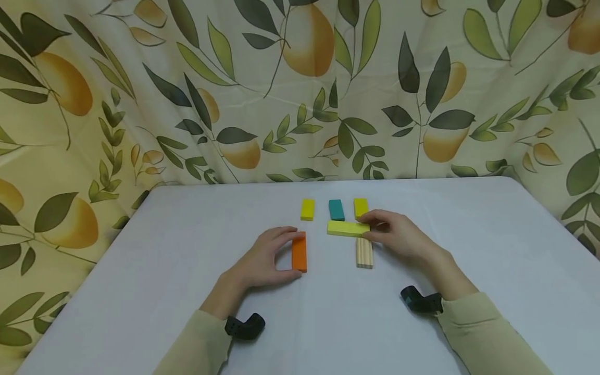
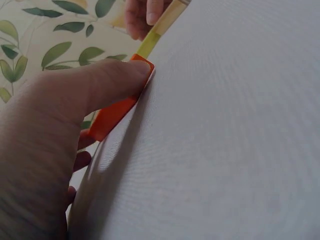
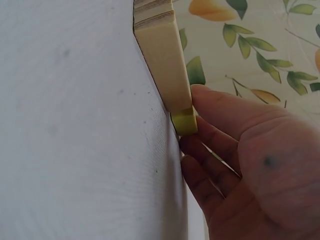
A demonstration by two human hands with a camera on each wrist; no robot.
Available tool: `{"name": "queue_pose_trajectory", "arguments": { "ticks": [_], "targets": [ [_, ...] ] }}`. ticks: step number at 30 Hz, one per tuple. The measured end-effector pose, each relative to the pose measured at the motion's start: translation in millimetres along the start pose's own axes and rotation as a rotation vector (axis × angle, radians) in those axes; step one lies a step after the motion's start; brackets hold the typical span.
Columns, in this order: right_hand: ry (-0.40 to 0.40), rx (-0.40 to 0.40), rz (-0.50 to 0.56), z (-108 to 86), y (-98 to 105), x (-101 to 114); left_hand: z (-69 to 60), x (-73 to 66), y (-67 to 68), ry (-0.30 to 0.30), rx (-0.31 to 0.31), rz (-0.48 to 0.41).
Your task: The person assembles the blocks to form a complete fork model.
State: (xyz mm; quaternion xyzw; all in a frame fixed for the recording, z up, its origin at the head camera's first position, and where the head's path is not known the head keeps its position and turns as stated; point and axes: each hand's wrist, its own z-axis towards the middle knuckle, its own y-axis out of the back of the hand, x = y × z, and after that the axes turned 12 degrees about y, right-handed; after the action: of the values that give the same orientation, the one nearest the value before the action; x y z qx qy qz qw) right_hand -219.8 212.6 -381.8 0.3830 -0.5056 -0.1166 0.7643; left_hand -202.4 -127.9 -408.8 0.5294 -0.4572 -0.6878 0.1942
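Observation:
My left hand holds an orange block endwise, thumb at its near end and fingers at its far end. The left wrist view shows the thumb pressed on that orange block, beside the white cloth. To the right, my right hand pinches the right end of a long yellow-green block, which lies crosswise. Just nearer than this block is a pale wooden piece with lengthwise lines. In the right wrist view the wooden piece hides most of the yellow-green block.
Farther back stand a yellow block, a teal block and another yellow block, partly behind the right fingers. A white cloth covers the table. Behind it hangs a curtain printed with fruit and leaves.

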Motion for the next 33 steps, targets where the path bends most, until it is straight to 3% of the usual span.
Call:
{"name": "queue_pose_trajectory", "arguments": {
  "ticks": [11, 25, 33],
  "targets": [
    [0.003, -0.013, -0.035, 0.6, 6.4, 0.5, 4.8, -0.4, 1.9, -0.046, -0.008, 0.008],
    [0.024, -0.004, -0.057, 0.6, 2.5, -0.6, 3.3, 1.2, 0.7, -0.004, 0.014, 0.010],
    [-0.047, 0.025, -0.064, 4.3, -0.3, -0.5, 2.2, 3.5, 2.4, -0.010, 0.022, -0.010]
  ]
}}
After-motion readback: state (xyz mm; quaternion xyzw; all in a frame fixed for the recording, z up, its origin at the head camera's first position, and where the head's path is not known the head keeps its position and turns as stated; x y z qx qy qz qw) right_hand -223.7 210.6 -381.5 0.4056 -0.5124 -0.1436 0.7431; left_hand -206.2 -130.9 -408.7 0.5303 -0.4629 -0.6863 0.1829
